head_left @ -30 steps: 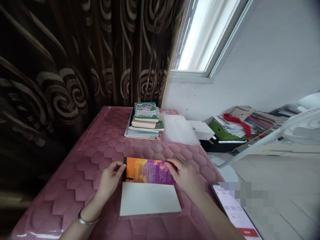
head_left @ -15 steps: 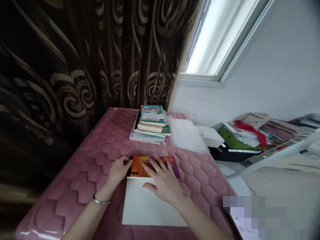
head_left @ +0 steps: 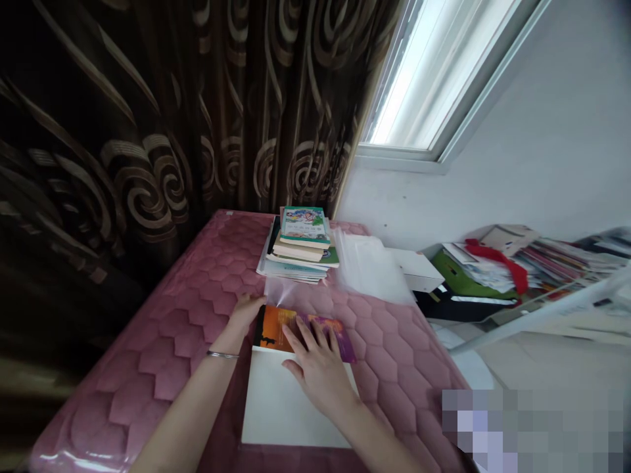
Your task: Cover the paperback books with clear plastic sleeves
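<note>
Right hand (head_left: 320, 374): lay flat, fingers spread, pressing the orange cover flap (head_left: 273, 328) of the book (head_left: 286, 407).
Left hand (head_left: 248, 310): rested at the book's far left corner, beside raised clear film (head_left: 282, 292); grip not discernible.
Book: lay open on the pink quilted tabletop (head_left: 187, 315).
Beyond: book stack (head_left: 300, 246), clear sleeves (head_left: 369, 269), curtain (head_left: 172, 131).

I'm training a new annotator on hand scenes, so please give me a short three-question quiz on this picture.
1. True or false: the right hand rests its fingers on the orange and purple cover.
2. What lies on top of the book stack? A) a green-edged book B) a mug C) a phone
3. Fill in: the left hand has a ___ on its wrist.
Key: 1 true; 2 A; 3 bracelet.
</note>
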A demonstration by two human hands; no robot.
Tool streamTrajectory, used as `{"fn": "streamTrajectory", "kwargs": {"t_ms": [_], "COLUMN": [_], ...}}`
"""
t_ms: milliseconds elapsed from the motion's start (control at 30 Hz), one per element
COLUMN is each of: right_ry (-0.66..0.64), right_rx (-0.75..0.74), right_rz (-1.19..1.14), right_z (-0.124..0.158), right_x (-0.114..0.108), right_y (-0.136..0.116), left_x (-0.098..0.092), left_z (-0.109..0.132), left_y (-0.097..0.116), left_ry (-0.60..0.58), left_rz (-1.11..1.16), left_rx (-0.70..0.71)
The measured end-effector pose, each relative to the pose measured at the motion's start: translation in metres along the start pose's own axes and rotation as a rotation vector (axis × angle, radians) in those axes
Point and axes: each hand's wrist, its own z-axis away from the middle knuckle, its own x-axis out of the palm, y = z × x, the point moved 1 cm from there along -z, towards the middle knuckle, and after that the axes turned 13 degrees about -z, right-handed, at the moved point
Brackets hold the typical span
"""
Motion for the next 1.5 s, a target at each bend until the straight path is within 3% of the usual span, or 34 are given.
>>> {"fn": "streamTrajectory", "kwargs": {"t_ms": [100,233,500,733,1000,1167,1267,1367,1500], "right_ry": [0.048,0.096,0.179,0.205,0.165,0.155,0.215,0.372,0.499], "right_rx": [-0.011,0.005,0.021,0.026,0.029,0.000,0.101,0.313,0.523], "right_rz": [0.000,-0.010,0.029,0.030,0.007,-0.047,-0.110,-0.212,-0.651], "right_z": [0.003,0.006,0.008,0.006,0.005,0.005,0.006,0.008,0.004], "right_x": [0.004,0.007,0.015,0.017,0.019,0.005,-0.009,-0.019,-0.018], "right_y": [-0.001,-0.002,-0.006,-0.008,-0.008,-0.006,0.008,0.034,0.072], "left_x": [0.000,0.001,0.004,0.000,0.003,0.005,0.005,0.005,0.002], "left_z": [0.007,0.013,0.031,0.041,0.050,0.051,0.050,0.050,0.053], "left_y": [0.000,-0.001,-0.002,0.001,-0.002,-0.006,-0.009,-0.011,-0.010], "left_ry": [-0.071,-0.075,-0.196,-0.097,-0.082,-0.101,-0.078,-0.071,-0.069], "left_rz": [0.040,0.107,0.440,0.342,0.317,0.359,0.381,0.391,0.396], "left_rx": [0.042,0.116,0.166,0.218,0.293,0.327,0.306,0.288,0.281]}}
